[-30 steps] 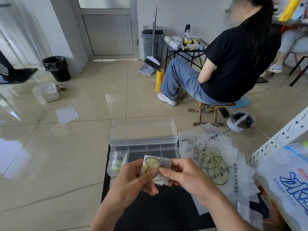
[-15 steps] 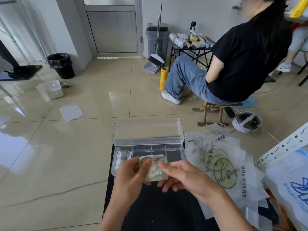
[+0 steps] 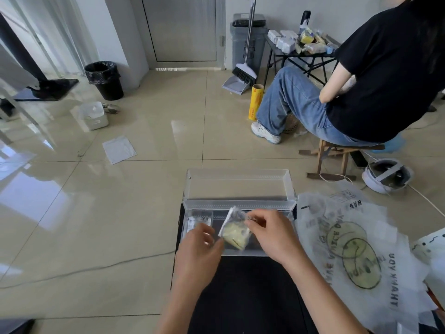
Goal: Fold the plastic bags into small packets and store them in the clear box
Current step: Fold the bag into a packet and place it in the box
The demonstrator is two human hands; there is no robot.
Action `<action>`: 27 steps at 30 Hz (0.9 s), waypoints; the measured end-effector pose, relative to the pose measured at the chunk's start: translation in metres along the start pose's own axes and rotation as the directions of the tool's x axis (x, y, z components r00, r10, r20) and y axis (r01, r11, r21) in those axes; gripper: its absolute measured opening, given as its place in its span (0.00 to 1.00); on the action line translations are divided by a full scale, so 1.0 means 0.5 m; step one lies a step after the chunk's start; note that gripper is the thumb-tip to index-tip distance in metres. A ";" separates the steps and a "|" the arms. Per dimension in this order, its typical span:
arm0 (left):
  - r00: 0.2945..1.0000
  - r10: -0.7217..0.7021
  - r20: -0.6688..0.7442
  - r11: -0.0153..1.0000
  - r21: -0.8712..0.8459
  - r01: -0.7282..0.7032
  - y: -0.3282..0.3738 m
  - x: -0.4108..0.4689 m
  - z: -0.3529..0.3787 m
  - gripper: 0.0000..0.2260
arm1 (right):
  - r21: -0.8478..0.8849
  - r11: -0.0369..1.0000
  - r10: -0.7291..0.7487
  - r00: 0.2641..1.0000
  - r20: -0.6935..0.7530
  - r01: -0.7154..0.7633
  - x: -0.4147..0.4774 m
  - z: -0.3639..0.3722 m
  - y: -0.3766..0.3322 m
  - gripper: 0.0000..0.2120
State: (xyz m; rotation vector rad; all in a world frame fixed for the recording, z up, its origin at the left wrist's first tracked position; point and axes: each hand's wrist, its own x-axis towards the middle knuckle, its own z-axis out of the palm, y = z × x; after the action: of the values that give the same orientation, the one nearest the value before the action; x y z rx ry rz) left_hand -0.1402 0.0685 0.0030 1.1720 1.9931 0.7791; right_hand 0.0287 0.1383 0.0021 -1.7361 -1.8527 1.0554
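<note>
1. Head view, the only one: a glossy beige tiled floor (image 3: 120,213) runs back to a grey door. A black bin (image 3: 104,79) stands by the wall on the left, with a broom and dustpan (image 3: 243,73) further right.
2. On the right a seated person (image 3: 385,68) in a black top and jeans sits on a wooden stool (image 3: 337,155), turned away. A yellow roll (image 3: 256,101) stands upright by their foot.
3. Down front is the black counter (image 3: 240,297), and the clear box (image 3: 238,204) sits at its far edge. Its lid (image 3: 238,184) is swung open, out past that edge.
4. And here's the action! The right hand (image 3: 274,235) pinches the top of the folded packet (image 3: 234,233) between thumb and fingertips. It holds the packet tilted over the box's middle compartment.
5. The left hand (image 3: 197,251) is motion-blurred at the packet's lower left edge, its thumb right beside the plastic. I cannot tell whether it grips the packet or is free of it.
6. One stored packet (image 3: 196,221) is already in the box, in the compartment at the left end.
7. Along the counter's right edge lies the pile of plastic bags (image 3: 349,249), unfolded, translucent and printed with smiley faces, just beside the box.
</note>
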 end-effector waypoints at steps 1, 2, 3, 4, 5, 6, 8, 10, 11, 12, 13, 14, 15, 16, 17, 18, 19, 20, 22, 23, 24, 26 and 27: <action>0.996 0.082 -0.022 0.991 0.108 -0.079 0.002 -0.001 0.005 0.07 | -0.055 0.998 -0.019 1.000 -0.012 0.018 0.015 0.011 -0.004 0.08; 0.988 0.155 -0.009 0.973 0.172 -0.151 0.005 0.000 0.010 0.10 | -0.083 0.996 -0.027 1.000 -0.012 0.026 0.030 0.023 -0.006 0.10; 0.978 0.207 0.034 0.954 0.216 -0.209 0.009 -0.001 0.017 0.13 | -0.111 0.993 -0.032 1.000 -0.001 0.031 0.044 0.036 -0.007 0.11; 0.965 0.245 0.095 0.933 0.246 -0.261 0.009 0.000 0.025 0.16 | -0.134 0.990 -0.036 0.999 0.020 0.038 0.057 0.049 -0.006 0.10; 0.951 0.263 0.165 0.915 0.270 -0.300 0.009 0.000 0.034 0.19 | -0.159 0.987 -0.030 0.999 0.044 0.037 0.069 0.063 -0.002 0.10; 0.938 0.261 0.230 0.900 0.293 -0.322 0.005 0.001 0.043 0.22 | -0.177 0.984 -0.020 0.998 0.061 0.030 0.080 0.077 0.001 0.08; 0.915 0.243 0.321 0.873 0.338 -0.350 -0.005 0.004 0.055 0.25 | -0.232 0.972 -0.002 0.998 0.070 0.018 0.093 0.101 0.007 0.06; 0.897 0.211 0.388 0.834 0.408 -0.372 -0.012 0.010 0.061 0.24 | -0.327 0.943 -0.047 0.999 0.021 0.052 0.100 0.119 0.008 0.08; 0.893 0.182 0.412 0.814 0.447 -0.372 -0.015 0.012 0.065 0.24 | -0.377 0.923 -0.082 0.997 -0.014 0.071 0.099 0.125 0.006 0.08; 0.889 0.147 0.434 0.797 0.481 -0.366 -0.016 0.014 0.068 0.24 | -0.409 0.908 -0.122 0.992 -0.044 0.094 0.096 0.130 0.004 0.08; 0.885 0.110 0.451 0.780 0.513 -0.359 -0.016 0.016 0.072 0.24 | -0.426 0.898 -0.156 0.985 -0.068 0.113 0.091 0.134 0.003 0.07; 0.885 0.083 0.458 0.765 0.539 -0.351 -0.015 0.018 0.075 0.23 | -0.431 0.892 -0.194 0.977 -0.091 0.137 0.087 0.139 0.004 0.07; 0.887 0.065 0.456 0.757 0.557 -0.342 -0.014 0.019 0.079 0.22 | -0.430 0.889 -0.225 0.967 -0.116 0.155 0.084 0.141 0.006 0.08; 0.891 0.051 0.451 0.754 0.567 -0.331 -0.014 0.020 0.083 0.22 | -0.428 0.888 -0.251 0.957 -0.144 0.168 0.082 0.143 0.010 0.08; 0.894 0.040 0.446 0.754 0.573 -0.320 -0.013 0.021 0.085 0.22 | -0.426 0.888 -0.266 0.949 -0.166 0.174 0.082 0.143 0.015 0.08; 0.894 0.030 0.446 0.750 0.581 -0.315 -0.013 0.023 0.088 0.24 | -0.432 0.883 -0.280 0.944 -0.174 0.182 0.082 0.143 0.021 0.08; 0.892 0.018 0.452 0.743 0.590 -0.315 -0.011 0.024 0.090 0.27 | -0.452 0.872 -0.283 0.947 -0.152 0.189 0.083 0.142 0.025 0.07; 0.886 0.006 0.464 0.737 0.597 -0.317 -0.008 0.023 0.091 0.30 | -0.474 0.856 -0.294 0.949 -0.116 0.207 0.083 0.142 0.030 0.06; 0.883 -0.003 0.470 0.743 0.593 -0.312 0.003 0.018 0.088 0.33 | -0.470 0.849 -0.292 0.956 -0.036 0.242 0.080 0.133 0.036 0.10; 0.886 0.001 0.464 0.752 0.583 -0.306 0.007 0.016 0.085 0.33 | -0.445 0.859 -0.297 0.955 -0.028 0.254 0.078 0.124 0.035 0.11; 0.889 0.008 0.458 0.762 0.573 -0.302 0.010 0.014 0.083 0.31 | -0.415 0.871 -0.310 0.950 -0.045 0.265 0.076 0.113 0.031 0.12; 0.890 0.030 0.455 0.777 0.549 -0.307 0.015 0.008 0.076 0.25 | -0.356 0.896 -0.315 0.944 -0.095 0.264 0.070 0.080 0.022 0.11; 0.889 0.042 0.457 0.790 0.529 -0.309 0.018 0.004 0.073 0.21 | -0.327 0.912 -0.300 0.946 -0.120 0.248 0.067 0.060 0.020 0.10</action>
State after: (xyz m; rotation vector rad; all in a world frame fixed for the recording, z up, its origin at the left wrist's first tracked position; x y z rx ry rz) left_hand -0.1074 0.0796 -0.0117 1.7396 1.7987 -0.0680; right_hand 0.0087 0.1623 -0.0315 -1.5981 -2.1595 0.5145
